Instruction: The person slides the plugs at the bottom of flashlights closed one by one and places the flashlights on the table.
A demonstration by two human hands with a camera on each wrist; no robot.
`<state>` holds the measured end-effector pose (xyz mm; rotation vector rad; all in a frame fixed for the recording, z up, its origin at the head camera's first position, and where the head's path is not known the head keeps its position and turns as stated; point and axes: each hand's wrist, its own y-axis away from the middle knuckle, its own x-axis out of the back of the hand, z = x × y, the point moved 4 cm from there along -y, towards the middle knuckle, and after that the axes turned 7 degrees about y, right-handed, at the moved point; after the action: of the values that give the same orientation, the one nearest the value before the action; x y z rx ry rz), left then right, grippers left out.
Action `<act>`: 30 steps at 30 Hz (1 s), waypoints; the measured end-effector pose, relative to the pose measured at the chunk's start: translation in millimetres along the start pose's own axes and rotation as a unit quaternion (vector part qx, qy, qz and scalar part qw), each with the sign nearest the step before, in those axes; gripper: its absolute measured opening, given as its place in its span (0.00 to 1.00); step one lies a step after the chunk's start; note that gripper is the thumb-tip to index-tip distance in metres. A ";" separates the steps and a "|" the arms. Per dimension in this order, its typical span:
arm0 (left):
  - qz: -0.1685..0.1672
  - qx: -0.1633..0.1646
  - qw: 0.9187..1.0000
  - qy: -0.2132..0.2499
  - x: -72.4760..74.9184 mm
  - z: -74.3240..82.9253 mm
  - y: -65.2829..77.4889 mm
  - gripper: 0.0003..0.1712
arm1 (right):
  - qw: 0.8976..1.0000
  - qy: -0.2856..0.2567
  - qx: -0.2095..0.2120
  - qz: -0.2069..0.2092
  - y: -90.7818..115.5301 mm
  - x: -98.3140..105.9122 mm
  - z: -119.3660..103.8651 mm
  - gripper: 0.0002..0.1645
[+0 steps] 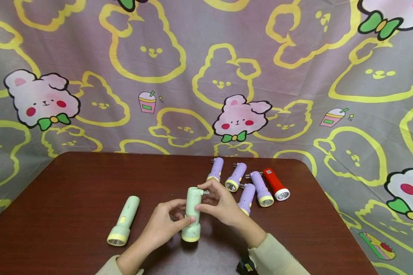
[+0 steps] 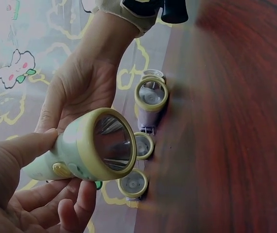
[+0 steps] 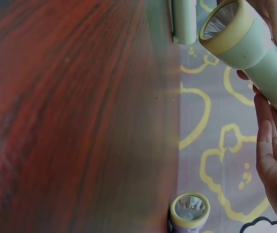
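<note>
A pale green flashlight (image 1: 193,200) with a yellow rim is held above the table, its lens end down. My left hand (image 1: 161,223) grips the lower body, thumb in front and fingers behind. At the upper end, my right hand (image 1: 224,204) holds the flashlight between thumb and index finger, beside the metal plug prongs (image 1: 205,192) that stick out to the right. The left wrist view shows the lens (image 2: 113,143) and a yellow switch (image 2: 60,169). To the left, a second green flashlight (image 1: 125,219) lies on the table.
Several purple flashlights (image 1: 236,176) with prongs out lie at the right of the brown table (image 1: 72,191), partly behind my right hand. Beside them lies a red flashlight (image 1: 274,183) with a white rim. A black object (image 1: 245,266) is near my right sleeve. A patterned cloth (image 1: 179,95) hangs behind the table.
</note>
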<state>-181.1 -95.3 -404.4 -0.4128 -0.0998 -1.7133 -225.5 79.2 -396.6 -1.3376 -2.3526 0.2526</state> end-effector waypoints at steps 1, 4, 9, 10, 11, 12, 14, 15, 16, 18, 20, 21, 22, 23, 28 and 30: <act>-0.002 -0.005 1.000 0.001 -0.1 -0.1 -0.3 0.22 | 1.000 0.001 0.000 0.000 0.0 0.1 0.2 0.29; -0.006 -0.013 1.000 0.004 0.1 0.6 -0.6 0.22 | 1.000 -0.001 0.003 -0.002 -0.7 0.5 -0.4 0.28; -0.010 -0.029 1.000 0.008 0.7 2.8 -1.2 0.23 | 1.000 -0.012 0.013 -0.002 -2.8 1.8 -1.9 0.27; -0.011 -0.032 0.999 0.008 0.7 3.0 -1.4 0.23 | 1.000 -0.012 0.014 -0.001 -2.7 2.2 -1.7 0.27; -0.012 -0.034 0.999 0.007 0.3 3.1 -1.5 0.23 | 1.000 -0.015 0.016 0.000 -2.7 2.4 -1.7 0.27; -0.014 -0.038 0.999 0.008 0.1 3.3 -1.7 0.23 | 1.000 -0.016 0.017 0.001 -2.4 2.7 -1.6 0.27; -0.015 -0.039 0.999 0.007 -0.6 3.5 -1.8 0.24 | 1.000 -0.020 0.018 0.003 -1.9 3.1 -1.7 0.27; -0.015 -0.040 0.999 0.005 -0.9 3.4 -1.8 0.24 | 1.000 -0.022 0.018 0.003 -1.7 3.3 -1.6 0.27; -0.015 -0.041 0.999 0.004 -1.1 3.5 -1.8 0.24 | 1.000 -0.023 0.019 0.003 -1.7 3.4 -1.7 0.27; -0.016 -0.043 0.999 0.002 -1.5 3.5 -2.1 0.24 | 1.000 -0.022 0.020 0.003 -1.6 3.5 -2.0 0.26; -0.016 -0.043 0.999 0.001 -1.8 3.4 -2.2 0.25 | 1.000 -0.022 0.020 0.003 -1.6 3.5 -2.1 0.26; -0.017 -0.044 0.999 -0.001 -1.9 3.5 -2.3 0.25 | 1.000 -0.023 0.018 0.002 -1.5 3.4 -1.9 0.26; -0.018 -0.043 0.999 -0.001 -1.9 3.5 -2.3 0.25 | 1.000 -0.023 0.016 0.001 -1.4 3.4 -1.7 0.26; -0.020 -0.043 0.999 -0.002 -2.0 3.5 -2.4 0.26 | 1.000 -0.025 0.014 0.000 -1.2 3.4 -1.5 0.26; -0.023 -0.039 0.999 -0.012 -2.2 4.0 -1.7 0.26 | 0.999 -0.040 0.007 -0.008 -0.2 2.9 -0.8 0.26; -0.023 -0.037 0.999 -0.015 -2.3 4.4 -1.4 0.27 | 0.999 -0.043 0.010 -0.011 0.3 2.7 -0.8 0.26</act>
<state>-181.1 -91.6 -400.9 -0.4941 -0.0676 -1.7608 -226.1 81.5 -395.3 -1.3157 -2.4271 0.3340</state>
